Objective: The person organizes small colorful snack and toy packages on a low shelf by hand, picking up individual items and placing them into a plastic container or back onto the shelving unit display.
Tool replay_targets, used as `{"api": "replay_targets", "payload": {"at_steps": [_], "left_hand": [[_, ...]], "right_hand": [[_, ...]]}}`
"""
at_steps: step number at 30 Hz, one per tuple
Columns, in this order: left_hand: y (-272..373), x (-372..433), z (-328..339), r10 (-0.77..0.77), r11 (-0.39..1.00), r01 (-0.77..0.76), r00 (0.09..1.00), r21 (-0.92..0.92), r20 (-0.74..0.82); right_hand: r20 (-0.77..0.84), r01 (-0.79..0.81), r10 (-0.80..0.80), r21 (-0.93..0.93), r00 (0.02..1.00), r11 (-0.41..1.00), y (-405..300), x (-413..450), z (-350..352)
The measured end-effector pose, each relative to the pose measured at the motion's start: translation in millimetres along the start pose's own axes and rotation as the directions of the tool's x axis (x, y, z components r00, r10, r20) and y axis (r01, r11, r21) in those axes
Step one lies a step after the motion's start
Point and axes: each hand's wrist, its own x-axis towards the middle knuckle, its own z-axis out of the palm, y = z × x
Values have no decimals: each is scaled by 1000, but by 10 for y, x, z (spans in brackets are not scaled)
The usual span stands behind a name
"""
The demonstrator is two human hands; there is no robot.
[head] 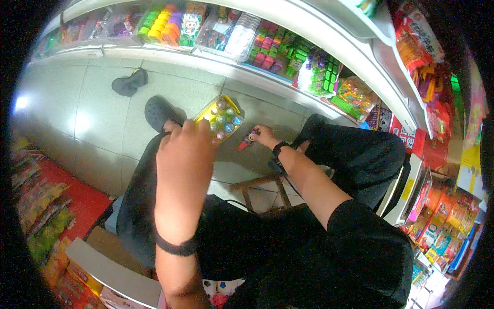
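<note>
Over the tiled floor, my right hand (266,136) holds a small red toy or candy item (247,141) with a figure on its upper part. Left of it is a yellow box (204,112) with several round-topped, shiny-wrapped pieces (227,119) standing in it. My left hand (185,143), slightly blurred and closer to my head, covers the near left side of this box. Its fingers are curled down, and their tips are hidden, so I cannot tell whether they grip the box.
A white shelf (270,79) with colourful small goods curves along the front. A dark clog (164,114) is on my foot, and another dark shoe (130,82) lies farther off. A wooden stool (266,185) shows between my legs. Packaged goods (440,228) crowd the right side.
</note>
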Motion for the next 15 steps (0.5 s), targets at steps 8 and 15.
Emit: {"api": "replay_targets", "payload": {"at_steps": [8,15], "left_hand": [[146,-25,86,112,989,-102,990,111,-88],[317,71,49,186,974,-178,982,142,-38]], "right_hand": [[-138,-116,125,73,983,991,-285,-148,105],[-406,-76,178,256,896,964,-146,-276,-228]]}}
